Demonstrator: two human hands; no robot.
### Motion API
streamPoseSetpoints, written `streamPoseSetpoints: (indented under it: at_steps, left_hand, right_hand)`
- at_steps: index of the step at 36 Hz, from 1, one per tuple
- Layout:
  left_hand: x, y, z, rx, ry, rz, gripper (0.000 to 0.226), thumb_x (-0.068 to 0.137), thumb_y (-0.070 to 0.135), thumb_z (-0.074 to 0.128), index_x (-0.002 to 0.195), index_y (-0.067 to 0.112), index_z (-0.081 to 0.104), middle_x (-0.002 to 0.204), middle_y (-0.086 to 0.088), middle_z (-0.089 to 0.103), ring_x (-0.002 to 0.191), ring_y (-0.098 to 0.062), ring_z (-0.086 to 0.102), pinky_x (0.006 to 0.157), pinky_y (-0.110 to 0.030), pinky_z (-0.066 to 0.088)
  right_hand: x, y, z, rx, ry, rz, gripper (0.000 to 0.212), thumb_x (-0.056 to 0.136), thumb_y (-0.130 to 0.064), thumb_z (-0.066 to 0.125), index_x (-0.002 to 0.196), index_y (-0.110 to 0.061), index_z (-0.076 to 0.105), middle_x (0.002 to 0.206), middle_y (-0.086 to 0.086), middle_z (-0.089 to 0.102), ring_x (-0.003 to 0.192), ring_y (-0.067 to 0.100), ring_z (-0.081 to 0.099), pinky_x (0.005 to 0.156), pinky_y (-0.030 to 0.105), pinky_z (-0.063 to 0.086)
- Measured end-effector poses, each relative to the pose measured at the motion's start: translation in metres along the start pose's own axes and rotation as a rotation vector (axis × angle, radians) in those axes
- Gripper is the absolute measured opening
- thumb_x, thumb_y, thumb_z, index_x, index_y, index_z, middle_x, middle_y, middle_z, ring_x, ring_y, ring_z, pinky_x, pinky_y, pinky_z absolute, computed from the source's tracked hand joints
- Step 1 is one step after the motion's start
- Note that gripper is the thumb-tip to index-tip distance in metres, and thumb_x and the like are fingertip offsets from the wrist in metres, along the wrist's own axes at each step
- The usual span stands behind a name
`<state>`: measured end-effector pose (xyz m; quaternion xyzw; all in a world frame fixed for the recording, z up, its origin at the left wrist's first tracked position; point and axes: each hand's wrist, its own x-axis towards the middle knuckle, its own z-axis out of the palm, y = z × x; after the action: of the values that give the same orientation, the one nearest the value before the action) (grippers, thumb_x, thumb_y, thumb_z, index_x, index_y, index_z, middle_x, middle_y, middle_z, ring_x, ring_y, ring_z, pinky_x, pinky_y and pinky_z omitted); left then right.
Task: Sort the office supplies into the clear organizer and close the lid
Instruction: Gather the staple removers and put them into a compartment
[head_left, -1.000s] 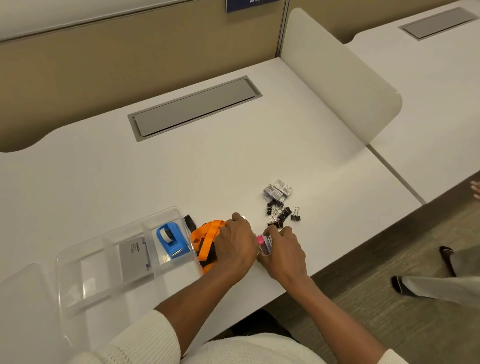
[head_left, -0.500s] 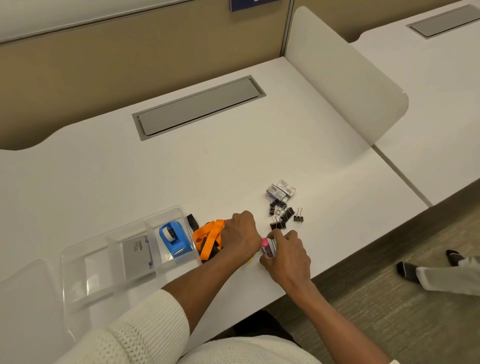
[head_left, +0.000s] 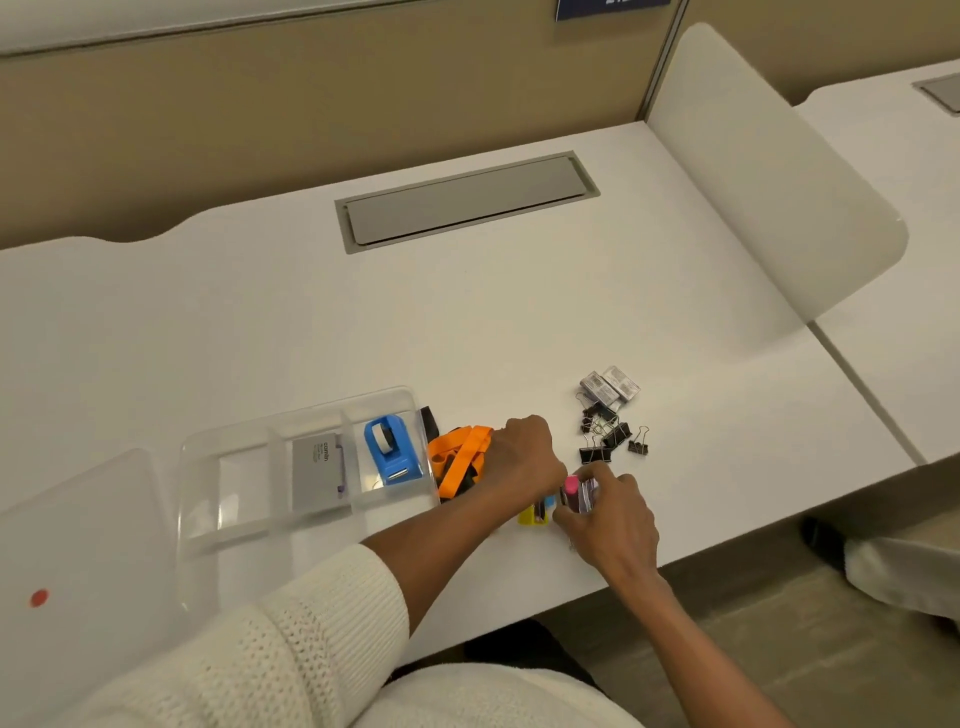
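Right hand (head_left: 605, 525) seemingly grips pink-capped markers (head_left: 577, 493) beside left hand (head_left: 524, 457).

Blue tape dispenser (head_left: 390, 451); orange lanyard (head_left: 460, 453); black binder clips (head_left: 605, 436); white desk (head_left: 467, 322).

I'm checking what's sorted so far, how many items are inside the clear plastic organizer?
2: a grey rectangular box in a middle compartment and a blue tape dispenser in the right-hand compartment of the clear plastic organizer. None seems hidden.

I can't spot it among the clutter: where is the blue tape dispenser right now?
The blue tape dispenser sits inside the clear plastic organizer, in its right-hand compartment, between the grey card and the orange lanyard outside.
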<state>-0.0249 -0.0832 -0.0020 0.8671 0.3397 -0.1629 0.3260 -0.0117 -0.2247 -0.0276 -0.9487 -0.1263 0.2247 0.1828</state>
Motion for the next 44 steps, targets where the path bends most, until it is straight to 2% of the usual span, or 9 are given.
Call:
streamPoseSetpoints:
  at_steps: [8,12,15,17,22,26,33,39,44]
  left_hand:
    - [0.000,-0.001,-0.008,-0.071,-0.036,0.011,0.035,0.073,0.016,0.077,0.067,0.019,0.043,0.067,-0.001,0.051,0.056,-0.017,0.048,0.044,-0.024,0.033]
    - [-0.004,0.001,-0.019,-0.117,-0.070,0.054,0.037,0.080,0.019,0.078,0.063,0.014,0.045,0.059,-0.002,0.049,0.052,-0.017,0.043,0.045,-0.026,0.031]
    - [-0.013,0.001,-0.032,-0.186,-0.113,0.083,0.024,0.087,0.024,0.079,0.084,0.004,0.066,0.075,-0.014,0.072,0.063,-0.028,0.065,0.063,-0.040,0.057]
    - [-0.022,-0.001,-0.043,-0.233,-0.109,0.110,0.024,0.090,0.026,0.078,0.091,0.006,0.064,0.087,-0.021,0.076,0.066,-0.028,0.065,0.079,-0.050,0.061]
    - [-0.048,-0.012,-0.075,-0.321,-0.088,0.120,0.024,0.091,0.025,0.077,0.092,0.004,0.064,0.095,-0.023,0.076,0.078,-0.036,0.079,0.076,-0.049,0.064]
    - [-0.072,-0.036,-0.106,-0.338,-0.068,0.075,0.024,0.090,0.027,0.079,0.097,0.007,0.068,0.097,-0.014,0.074,0.086,-0.033,0.077,0.080,-0.053,0.064]
    - [-0.110,-0.117,-0.145,-0.327,-0.022,-0.118,0.013,0.088,0.020,0.081,0.089,0.011,0.072,0.078,-0.007,0.074,0.064,-0.024,0.078,0.070,-0.040,0.066]
    - [-0.127,-0.161,-0.141,-0.281,-0.050,-0.286,0.016,0.084,0.018,0.083,0.090,0.006,0.074,0.083,-0.014,0.078,0.073,-0.029,0.080,0.079,-0.050,0.066]
    - [-0.128,-0.172,-0.125,-0.224,-0.060,-0.331,0.021,0.082,0.020,0.084,0.094,0.006,0.074,0.089,-0.014,0.078,0.081,-0.030,0.079,0.081,-0.050,0.065]
  right_hand:
    - [0.005,0.011,-0.002,0.170,0.021,0.017,0.050,0.076,-0.037,0.087,0.118,-0.028,0.061,0.098,0.002,0.063,0.080,0.018,0.060,0.056,0.020,0.038]
    - [0.007,0.019,-0.008,0.307,-0.001,0.010,0.045,0.079,-0.027,0.086,0.118,-0.025,0.063,0.095,0.002,0.068,0.079,0.019,0.068,0.067,0.037,0.060]
    - [0.009,0.019,-0.016,0.432,-0.015,0.035,0.039,0.080,-0.026,0.086,0.111,-0.029,0.064,0.096,0.006,0.072,0.082,0.023,0.071,0.070,0.045,0.063]
    - [0.008,0.017,-0.022,0.524,-0.024,0.038,0.035,0.079,-0.024,0.086,0.106,-0.032,0.065,0.096,0.006,0.073,0.081,0.024,0.071,0.062,0.041,0.060]
    - [-0.001,0.003,-0.041,0.694,-0.042,0.032,0.034,0.080,-0.022,0.087,0.106,-0.033,0.068,0.099,0.009,0.076,0.084,0.028,0.074,0.057,0.036,0.054]
    - [-0.012,-0.020,-0.051,0.702,-0.048,-0.020,0.036,0.079,-0.024,0.088,0.107,-0.034,0.068,0.099,0.003,0.075,0.086,0.025,0.075,0.055,0.032,0.056]
    - [-0.032,-0.071,-0.042,0.678,-0.169,-0.145,0.036,0.078,-0.023,0.088,0.105,-0.038,0.069,0.097,-0.002,0.075,0.077,0.017,0.075,0.051,0.026,0.057]
    - [-0.054,-0.108,-0.012,0.497,-0.266,-0.254,0.043,0.080,-0.028,0.086,0.117,-0.029,0.066,0.102,-0.004,0.074,0.092,0.017,0.073,0.078,0.043,0.065]
    - [-0.081,-0.131,0.018,0.285,-0.257,-0.354,0.046,0.082,-0.032,0.084,0.121,-0.028,0.061,0.101,-0.007,0.071,0.085,0.012,0.068,0.078,0.027,0.059]
